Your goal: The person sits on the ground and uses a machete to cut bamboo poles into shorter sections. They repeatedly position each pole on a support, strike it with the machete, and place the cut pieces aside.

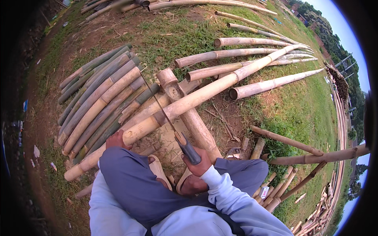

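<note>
A long, pale bamboo pole (208, 91) runs slantwise from my lower left to the far right. It lies over a thick bamboo support (199, 128) with a notched upper end. My left hand (118, 141) grips the pole beside my left knee, its fingers partly hidden behind it. In my right hand (200, 162) is the dark handle of a hand saw (189, 151), closed in my fingers. The thin blade slants up and away across the pole, near a darker band around it. How deep the blade sits I cannot tell.
Cut bamboo lengths (102, 96) lie stacked at the left. Several long poles (271, 84) stretch away at the far right. A bamboo frame (311, 158) stands right of my knee, with short pieces (281, 185) beneath it. My sandalled feet (193, 184) are close below the saw.
</note>
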`<action>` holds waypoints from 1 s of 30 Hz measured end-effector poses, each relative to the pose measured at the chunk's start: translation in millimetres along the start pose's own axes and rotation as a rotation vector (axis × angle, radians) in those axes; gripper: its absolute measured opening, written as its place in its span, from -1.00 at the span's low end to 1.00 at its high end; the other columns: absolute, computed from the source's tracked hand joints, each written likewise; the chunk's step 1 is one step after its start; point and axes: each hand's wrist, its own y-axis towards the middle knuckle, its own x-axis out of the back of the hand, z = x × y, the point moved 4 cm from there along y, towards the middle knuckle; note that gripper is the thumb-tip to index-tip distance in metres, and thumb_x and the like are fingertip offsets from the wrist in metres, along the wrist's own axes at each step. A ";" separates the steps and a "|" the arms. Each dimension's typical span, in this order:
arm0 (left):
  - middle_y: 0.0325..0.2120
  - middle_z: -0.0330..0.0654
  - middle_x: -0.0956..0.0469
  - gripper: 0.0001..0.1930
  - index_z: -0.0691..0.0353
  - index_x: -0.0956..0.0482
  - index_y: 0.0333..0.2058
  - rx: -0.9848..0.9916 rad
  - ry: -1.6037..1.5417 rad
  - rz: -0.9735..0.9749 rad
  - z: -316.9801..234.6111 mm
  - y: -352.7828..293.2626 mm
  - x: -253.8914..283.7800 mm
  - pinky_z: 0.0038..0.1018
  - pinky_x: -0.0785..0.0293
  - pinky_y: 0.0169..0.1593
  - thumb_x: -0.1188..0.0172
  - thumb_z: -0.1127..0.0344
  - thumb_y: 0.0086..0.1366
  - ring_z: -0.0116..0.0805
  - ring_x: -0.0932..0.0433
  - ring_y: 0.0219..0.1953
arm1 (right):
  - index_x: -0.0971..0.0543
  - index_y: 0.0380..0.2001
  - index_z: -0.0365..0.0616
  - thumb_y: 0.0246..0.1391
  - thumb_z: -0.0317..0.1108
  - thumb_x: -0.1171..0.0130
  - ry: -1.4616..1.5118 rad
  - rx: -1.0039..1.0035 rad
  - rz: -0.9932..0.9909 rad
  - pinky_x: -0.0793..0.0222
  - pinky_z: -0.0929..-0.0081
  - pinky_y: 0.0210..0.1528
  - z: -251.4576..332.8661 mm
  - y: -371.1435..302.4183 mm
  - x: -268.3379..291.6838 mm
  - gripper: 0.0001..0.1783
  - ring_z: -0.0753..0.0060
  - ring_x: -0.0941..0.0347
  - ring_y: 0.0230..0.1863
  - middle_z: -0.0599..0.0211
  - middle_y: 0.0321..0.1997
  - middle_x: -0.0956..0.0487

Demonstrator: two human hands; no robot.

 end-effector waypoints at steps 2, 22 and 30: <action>-0.16 0.01 -0.63 -0.27 0.17 -0.47 -0.05 -0.021 -0.017 0.027 4.6 -10.3 -5.0 -0.10 -0.56 -0.04 -0.60 0.00 -0.16 0.05 -0.66 -0.10 | -0.62 -0.10 -0.29 0.16 -0.42 -0.35 0.045 0.035 -0.031 -0.44 0.48 -0.19 -2.6 -7.9 -2.0 -0.74 0.57 -0.46 -0.31 0.25 -0.37 -0.62; -0.30 0.07 -0.62 -0.33 0.18 -0.47 -0.15 -0.064 -0.076 -0.107 -7.9 -9.7 10.5 -0.04 -0.55 -0.10 -0.60 0.13 -0.25 0.16 -0.64 -0.17 | -0.61 -0.17 -0.20 0.07 -0.45 -0.31 0.083 0.058 -0.051 -0.48 0.26 -0.34 19.8 -14.8 4.0 -0.77 -0.06 -0.64 -0.40 0.01 -0.45 -0.62; -0.16 0.00 -0.64 -0.23 0.12 -0.42 -0.05 0.072 0.007 0.010 36.1 11.1 -18.7 -0.02 -0.58 -0.06 -0.61 0.09 -0.27 0.15 -0.64 -0.13 | -0.59 -0.18 -0.21 0.07 -0.46 -0.29 0.088 0.147 -0.028 -0.43 0.32 -0.38 22.5 3.7 -2.3 -0.78 0.17 -0.56 -0.50 0.09 -0.49 -0.58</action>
